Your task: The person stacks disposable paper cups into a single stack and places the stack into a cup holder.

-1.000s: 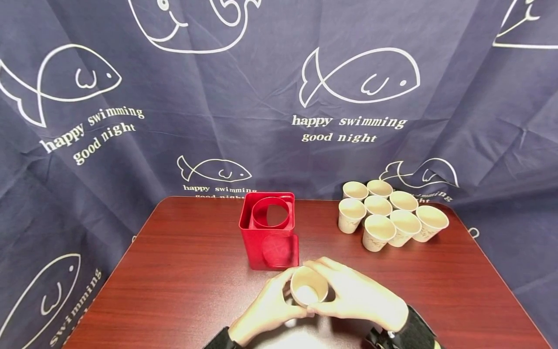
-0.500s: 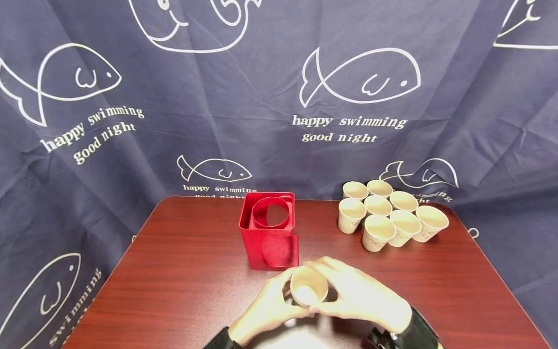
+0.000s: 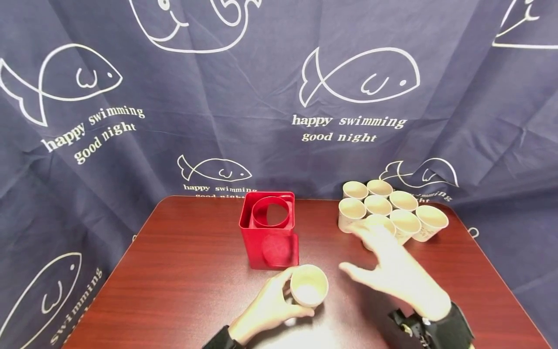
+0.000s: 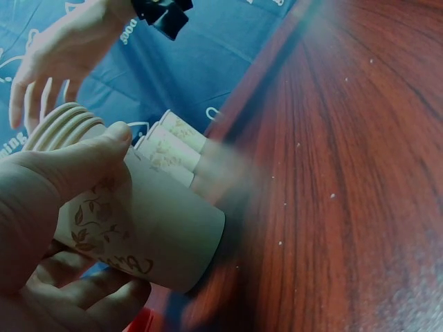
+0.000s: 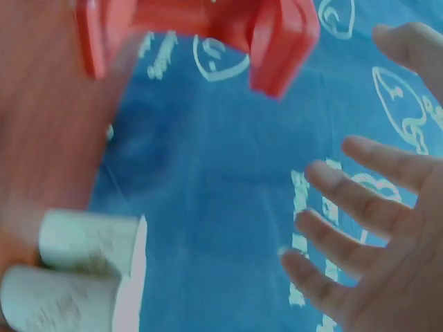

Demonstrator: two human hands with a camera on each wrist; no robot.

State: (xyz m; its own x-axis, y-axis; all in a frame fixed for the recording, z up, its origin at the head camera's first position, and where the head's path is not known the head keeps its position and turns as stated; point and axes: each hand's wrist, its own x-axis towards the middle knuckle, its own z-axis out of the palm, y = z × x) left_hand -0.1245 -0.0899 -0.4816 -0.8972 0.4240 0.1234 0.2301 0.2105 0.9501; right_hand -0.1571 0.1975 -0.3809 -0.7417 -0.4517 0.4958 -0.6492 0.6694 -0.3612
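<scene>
In the head view my left hand (image 3: 267,306) grips a white paper cup (image 3: 316,287) near the table's front. The left wrist view shows several nested rims at its top, so it is a stack of paper cups (image 4: 163,214), with a brown leaf print. The thumb lies along the near side and the fingers curl underneath. My right hand (image 3: 398,274) is apart from the stack, fingers spread, holding nothing. It hovers in front of a group of upright paper cups (image 3: 405,225) at the back right and partly hides the nearest one.
A red open-topped holder (image 3: 257,247) with a round ring inside stands behind the left hand, very near the held stack. Everything sits on a reddish-brown wooden table (image 3: 183,271). A blue cloth (image 3: 270,106) with white fish drawings hangs behind the table.
My right hand has let go of the paper cup stack and moved right and away from me, toward the grouped cups. The left hand keeps its hold in nearly the same spot.
</scene>
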